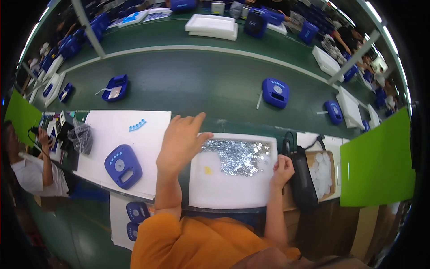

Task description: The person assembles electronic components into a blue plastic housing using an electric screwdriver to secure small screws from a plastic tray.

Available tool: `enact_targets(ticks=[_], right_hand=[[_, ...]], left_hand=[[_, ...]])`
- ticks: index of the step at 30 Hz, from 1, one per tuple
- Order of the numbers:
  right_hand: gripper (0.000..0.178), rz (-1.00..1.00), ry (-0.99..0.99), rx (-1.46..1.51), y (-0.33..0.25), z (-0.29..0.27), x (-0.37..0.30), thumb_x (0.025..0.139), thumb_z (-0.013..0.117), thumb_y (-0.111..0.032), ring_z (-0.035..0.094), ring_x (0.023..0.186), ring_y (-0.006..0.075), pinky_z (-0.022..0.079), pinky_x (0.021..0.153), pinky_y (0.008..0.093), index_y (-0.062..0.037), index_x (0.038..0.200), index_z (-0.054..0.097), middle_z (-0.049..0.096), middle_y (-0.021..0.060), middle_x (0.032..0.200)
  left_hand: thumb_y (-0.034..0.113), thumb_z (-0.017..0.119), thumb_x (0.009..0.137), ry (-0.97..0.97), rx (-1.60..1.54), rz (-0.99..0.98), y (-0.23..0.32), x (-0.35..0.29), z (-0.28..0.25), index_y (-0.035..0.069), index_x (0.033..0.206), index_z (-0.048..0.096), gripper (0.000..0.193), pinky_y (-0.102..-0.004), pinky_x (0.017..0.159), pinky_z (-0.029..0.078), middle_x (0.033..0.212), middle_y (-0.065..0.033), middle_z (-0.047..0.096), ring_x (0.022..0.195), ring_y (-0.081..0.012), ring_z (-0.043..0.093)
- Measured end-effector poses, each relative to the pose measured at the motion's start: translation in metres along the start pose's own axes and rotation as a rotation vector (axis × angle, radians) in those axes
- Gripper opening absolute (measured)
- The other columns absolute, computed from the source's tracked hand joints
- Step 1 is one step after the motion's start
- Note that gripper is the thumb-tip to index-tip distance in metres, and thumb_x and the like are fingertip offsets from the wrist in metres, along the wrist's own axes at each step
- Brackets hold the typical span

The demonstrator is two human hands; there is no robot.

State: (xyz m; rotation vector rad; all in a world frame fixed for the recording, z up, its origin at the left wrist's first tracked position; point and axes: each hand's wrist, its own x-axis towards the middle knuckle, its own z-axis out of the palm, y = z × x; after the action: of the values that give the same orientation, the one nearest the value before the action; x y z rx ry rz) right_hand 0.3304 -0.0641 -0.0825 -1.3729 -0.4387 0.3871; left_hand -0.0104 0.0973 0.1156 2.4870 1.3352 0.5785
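My left hand (182, 140) is open, its fingers and thumb apart, above the left edge of a white foam tray (237, 197). Nothing shows in it. Many small shiny metal discs (242, 157) lie heaped in the tray, with a small yellow piece (208, 170) beside them. My right hand (283, 170) is closed at the tray's right edge; whatever its fingers pinch, if anything, is hidden. To the left, a blue plastic casing (123, 166) with a handle slot and light blue buttons lies on a white sheet (101, 130). Beyond it rests a light blue button strip (137, 125).
A black rounded object (305, 181) and a cardboard box (332, 195) of translucent white pieces stand on the right. Green panels (378, 161) flank the bench. More blue casings (275, 93) lie on the green conveyor (192, 71). A co-worker (40, 168) is at far left.
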Motion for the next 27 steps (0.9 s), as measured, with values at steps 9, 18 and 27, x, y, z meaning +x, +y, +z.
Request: enact_targets(ticks=[9, 18, 27], right_hand=[[0.014, 0.028, -0.069, 0.001, -0.004, 0.012, -0.008, 0.110, 0.077, -0.013, 0.062, 0.066, 0.0054, 0.046, 0.058, 0.0224, -0.0009, 0.104, 0.077, 0.069, -0.0018, 0.078], [0.015, 0.057, -0.075, 0.100, -0.017, 0.020, -0.007, 0.110, 0.077, -0.013, 0.063, 0.069, 0.0040, 0.047, 0.061, 0.0220, -0.0003, 0.102, 0.078, 0.071, -0.0026, 0.081], [0.015, 0.071, -0.029, 0.049, -0.022, 0.018, -0.012, 0.109, 0.077, -0.012, 0.063, 0.068, 0.0037, 0.046, 0.061, 0.0227, -0.0006, 0.100, 0.078, 0.069, -0.0028, 0.078]], left_hand=[[0.030, 0.086, 0.101, -0.174, -0.216, 0.126, 0.014, 0.000, 0.010, 0.004, 0.149, 0.072, 0.057, -0.0498, 0.112, 0.056, 0.131, -0.0226, 0.080, 0.123, -0.0444, 0.073], [0.021, 0.084, 0.102, -0.230, -0.115, -0.045, -0.006, -0.071, 0.059, 0.002, 0.158, 0.064, 0.063, -0.0480, 0.121, 0.052, 0.158, -0.0243, 0.068, 0.145, -0.0456, 0.065], [0.015, 0.085, 0.099, -0.123, -0.216, -0.170, -0.013, -0.147, 0.114, 0.001, 0.179, 0.036, 0.095, -0.0499, 0.140, 0.028, 0.186, -0.0302, 0.032, 0.173, -0.0458, 0.032]])
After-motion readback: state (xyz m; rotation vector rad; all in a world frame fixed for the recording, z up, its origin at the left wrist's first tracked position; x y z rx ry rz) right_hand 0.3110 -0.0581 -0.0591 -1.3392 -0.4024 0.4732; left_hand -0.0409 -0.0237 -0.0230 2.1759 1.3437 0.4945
